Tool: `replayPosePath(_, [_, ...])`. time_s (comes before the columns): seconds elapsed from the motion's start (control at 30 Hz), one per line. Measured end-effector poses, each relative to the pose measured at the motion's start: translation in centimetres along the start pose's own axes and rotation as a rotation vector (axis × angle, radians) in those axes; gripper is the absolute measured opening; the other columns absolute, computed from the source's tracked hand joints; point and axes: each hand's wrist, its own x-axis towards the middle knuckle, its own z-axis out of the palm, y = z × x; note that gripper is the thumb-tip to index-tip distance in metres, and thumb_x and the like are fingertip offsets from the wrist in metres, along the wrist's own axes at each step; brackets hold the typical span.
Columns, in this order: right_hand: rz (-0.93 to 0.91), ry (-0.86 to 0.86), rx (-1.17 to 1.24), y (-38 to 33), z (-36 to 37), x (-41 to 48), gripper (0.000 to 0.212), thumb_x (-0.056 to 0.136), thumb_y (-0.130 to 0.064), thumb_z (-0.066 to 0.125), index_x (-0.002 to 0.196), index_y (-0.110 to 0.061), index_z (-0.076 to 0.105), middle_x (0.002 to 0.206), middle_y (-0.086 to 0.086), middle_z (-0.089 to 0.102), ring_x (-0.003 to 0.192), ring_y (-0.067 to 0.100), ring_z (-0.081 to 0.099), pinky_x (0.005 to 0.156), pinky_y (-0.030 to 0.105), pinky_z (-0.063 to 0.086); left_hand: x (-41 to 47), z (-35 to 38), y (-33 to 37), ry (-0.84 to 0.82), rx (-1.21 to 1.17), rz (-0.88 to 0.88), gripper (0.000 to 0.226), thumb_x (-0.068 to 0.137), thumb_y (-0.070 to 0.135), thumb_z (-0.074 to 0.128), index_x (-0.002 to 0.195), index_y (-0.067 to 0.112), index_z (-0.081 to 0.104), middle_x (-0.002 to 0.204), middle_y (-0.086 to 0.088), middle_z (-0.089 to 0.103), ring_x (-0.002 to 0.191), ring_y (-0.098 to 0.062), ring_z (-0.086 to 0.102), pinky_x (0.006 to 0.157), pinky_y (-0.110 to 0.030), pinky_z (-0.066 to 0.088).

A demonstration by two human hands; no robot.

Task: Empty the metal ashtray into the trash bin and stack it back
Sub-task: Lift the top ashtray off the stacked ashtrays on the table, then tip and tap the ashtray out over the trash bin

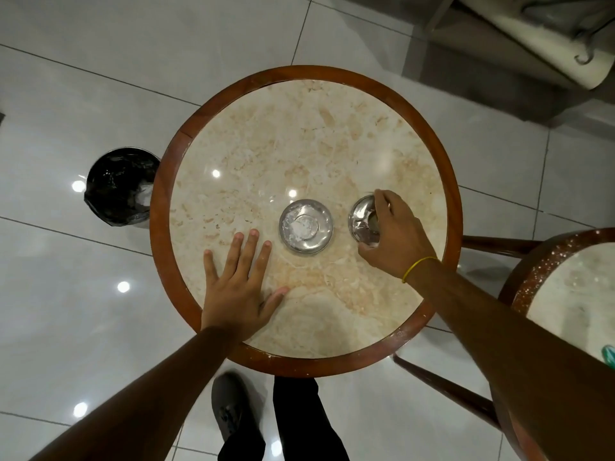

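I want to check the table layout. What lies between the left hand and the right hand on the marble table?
In the head view, a metal dish with white residue sits between the flat left hand and the right hand, which grips a second metal piece.

We're seeing both forearms bare to the frame edge, no sleeves showing. The right hand (396, 232) is wearing a thin yellow band (417, 267) round the wrist; the left hand (241, 287) is wearing nothing, no rings or watch visible. Lower down we're looking at black trousers (299, 424) w/ a dark grey lace-up shoe (231, 407), laces just about showing.
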Motion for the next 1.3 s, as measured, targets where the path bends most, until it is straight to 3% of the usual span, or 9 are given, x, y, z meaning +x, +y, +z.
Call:
replayPosePath(0.13, [0.012,0.09,-0.069,-1.9,0.1,-0.6,0.104,0.077,-0.047,0.076,0.16,-0.01,0.026,0.166,0.013,0.03,0.154,0.036,0.029,0.118,0.058,0.035,0.0,0.1,0.0,-0.001,0.002,-0.003,0.095,0.106,0.077,0.038,0.177,0.016,0.026,0.187,-0.011,0.01,0.173,-0.034,0.005,0.129,-0.078,0.004])
replayPosePath(0.27, [-0.053,0.191,0.261,-5.8,1.0,0.2,0.051,0.087,-0.022,0.072,0.133,-0.006,0.059,0.13,0.014,0.061,0.114,0.035,0.065,0.096,0.046,0.054,0.0,0.0,0.1,-0.001,-0.007,-0.007,0.096,0.105,0.078,0.04,0.177,0.016,0.028,0.187,-0.011,0.013,0.173,-0.034,0.007,0.129,-0.078,0.004])
replayPosePath(0.37, [0.008,0.097,0.278,-7.9,1.4,1.8,0.029,0.091,-0.015,0.067,0.118,-0.007,0.064,0.116,0.013,0.063,0.105,0.035,0.064,0.088,0.044,0.053,0.1,-0.3,0.2,-0.007,-0.014,-0.02,0.096,0.105,0.079,0.038,0.177,0.017,0.03,0.187,-0.01,0.014,0.173,-0.033,0.008,0.13,-0.075,0.002])
replayPosePath(0.63, [0.141,-0.041,0.461,-10.1,-0.6,6.5,0.027,0.077,0.002,0.064,0.099,-0.012,0.071,0.086,0.002,0.069,0.089,0.026,0.066,0.073,0.026,0.047,0.1,-0.5,0.3,-0.009,-0.038,-0.029,0.091,0.107,0.079,0.036,0.175,0.019,0.034,0.185,-0.011,0.019,0.172,-0.035,0.014,0.129,-0.078,0.01])
replayPosePath(0.87, [-0.106,-0.111,0.515,-17.8,-3.3,11.7,0.045,0.074,0.01,0.064,0.111,-0.015,0.07,0.095,0.005,0.069,0.082,0.02,0.066,0.056,0.024,0.056,0.0,-0.2,0.1,-0.025,-0.064,-0.044,0.091,0.106,0.081,0.037,0.177,0.024,0.028,0.187,-0.006,0.012,0.173,-0.031,0.01,0.13,-0.075,0.01])
replayPosePath(0.97, [-0.185,-0.094,0.49,-22.6,-3.0,14.3,0.046,0.07,0.009,0.069,0.11,-0.013,0.073,0.096,0.003,0.071,0.089,0.02,0.066,0.074,0.026,0.057,-0.1,0.0,0.0,-0.009,-0.083,-0.034,0.089,0.107,0.079,0.035,0.178,0.026,0.026,0.188,-0.003,0.006,0.173,-0.027,0.002,0.13,-0.072,0.002])
replayPosePath(1.1, [-0.286,-0.068,0.531,-29.2,-1.9,17.3,0.037,0.07,0.008,0.067,0.1,-0.012,0.076,0.09,0.004,0.074,0.082,0.016,0.068,0.059,0.008,0.051,-0.1,0.2,-0.2,0.007,-0.092,-0.025,0.09,0.109,0.077,0.036,0.179,0.025,0.019,0.189,-0.003,0.001,0.173,-0.026,-0.005,0.131,-0.067,-0.005])
replayPosePath(1.2, [-0.321,-0.077,0.547,-33.5,-0.7,19.1,0.032,0.075,0.005,0.065,0.098,-0.014,0.077,0.087,0.004,0.073,0.078,0.021,0.074,0.048,0.027,0.061,-0.2,0.6,-0.2,0.013,-0.106,-0.024,0.091,0.11,0.076,0.034,0.18,0.023,0.012,0.188,-0.004,0.0,0.173,-0.028,-0.004,0.132,-0.071,-0.001])
replayPosePath(1.3, [-0.404,-0.032,0.481,-36.9,0.7,20.5,0.027,0.077,-0.003,0.066,0.095,-0.018,0.079,0.087,0.001,0.075,0.082,0.023,0.075,0.066,0.043,0.066,-0.3,1.0,-0.1,0.032,-0.147,-0.033,0.093,0.11,0.076,0.035,0.181,0.023,0.007,0.188,-0.003,-0.002,0.173,-0.027,-0.007,0.133,-0.07,-0.003])
